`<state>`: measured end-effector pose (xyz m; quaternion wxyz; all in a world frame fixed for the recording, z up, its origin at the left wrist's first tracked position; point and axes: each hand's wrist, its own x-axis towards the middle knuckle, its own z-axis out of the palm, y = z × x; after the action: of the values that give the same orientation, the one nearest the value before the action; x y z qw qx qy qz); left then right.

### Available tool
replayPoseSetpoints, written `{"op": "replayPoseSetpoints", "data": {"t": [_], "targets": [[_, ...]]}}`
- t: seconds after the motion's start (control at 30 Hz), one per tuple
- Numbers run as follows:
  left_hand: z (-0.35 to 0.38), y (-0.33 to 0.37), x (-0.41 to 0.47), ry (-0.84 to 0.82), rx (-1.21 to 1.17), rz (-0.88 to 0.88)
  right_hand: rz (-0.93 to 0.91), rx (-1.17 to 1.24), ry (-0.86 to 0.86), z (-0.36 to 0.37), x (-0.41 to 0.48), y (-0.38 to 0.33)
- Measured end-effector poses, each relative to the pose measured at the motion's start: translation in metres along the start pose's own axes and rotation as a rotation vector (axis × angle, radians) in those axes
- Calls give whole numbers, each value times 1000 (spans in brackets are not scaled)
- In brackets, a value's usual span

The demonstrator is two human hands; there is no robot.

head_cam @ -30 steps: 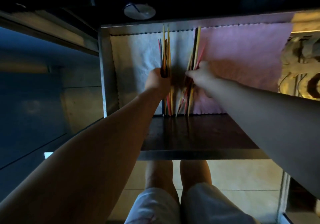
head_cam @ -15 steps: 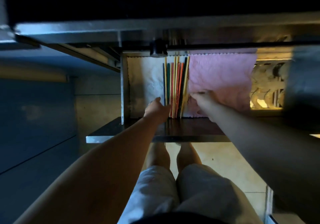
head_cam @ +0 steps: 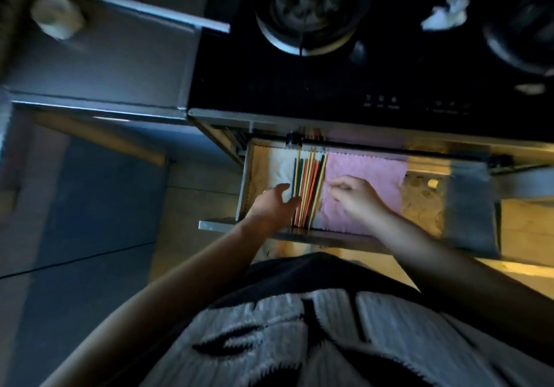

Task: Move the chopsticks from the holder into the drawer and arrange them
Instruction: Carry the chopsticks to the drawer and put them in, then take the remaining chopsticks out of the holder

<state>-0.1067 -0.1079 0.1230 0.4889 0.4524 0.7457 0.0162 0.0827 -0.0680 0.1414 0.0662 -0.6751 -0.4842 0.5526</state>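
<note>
**Chopsticks lay in the drawer, a hand on each side**

The drawer (head_cam: 243, 188) stood pulled out under the black cooktop (head_cam: 329, 86). The chopsticks (head_cam: 308, 185) lay flat inside it, side by side in one close row that ran from the front of the drawer toward the back. Yellow, orange, red, green and dark sticks were mixed together. Their far ends did not line up evenly. The row sat between two cloths on the drawer floor, a white cloth (head_cam: 275, 170) on its left and a pink cloth (head_cam: 368, 167) on its right.

The left hand (head_cam: 274, 203) reached in over the front edge with its fingers loose and slightly spread. It gripped nothing. Its fingertips lay against the left side of the row, near the front ends of the sticks, and its thumb pointed back over the white cloth.

The right hand (head_cam: 356, 194) rested on the pink cloth, just beside the row. Its fingers were loosely bent and its fingertips pointed at the rightmost stick. No stick showed between them.

A burner (head_cam: 302, 11) sat on the cooktop above the drawer. To the left of the cooktop ran a grey worktop (head_cam: 105, 65) with a blurred pale round thing (head_cam: 57, 16) on it. The person's patterned top (head_cam: 299, 341) filled the bottom of the view.
</note>
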Motion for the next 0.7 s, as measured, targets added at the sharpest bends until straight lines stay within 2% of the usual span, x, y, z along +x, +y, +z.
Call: {"op": "replayPoseSetpoints", "data": {"t": [0.1, 0.2, 0.33, 0.5, 0.7], "targets": [[-8, 8, -28, 114, -14, 70, -135, -95, -29, -12, -13, -10], [-10, 10, -58, 275, 20, 187, -335, -291, -28, -19, -27, -20], [-17, 6, -99, 472, 81, 213, -615, -569, -47, -21, -48, -45], [-14, -19, -141, 740, 111, 104, -928, -783, -96, 4, -75, -76], [-5, -67, -192, 910, 116, -129, -1067, -1007, -201, 65, -106, -93]]}}
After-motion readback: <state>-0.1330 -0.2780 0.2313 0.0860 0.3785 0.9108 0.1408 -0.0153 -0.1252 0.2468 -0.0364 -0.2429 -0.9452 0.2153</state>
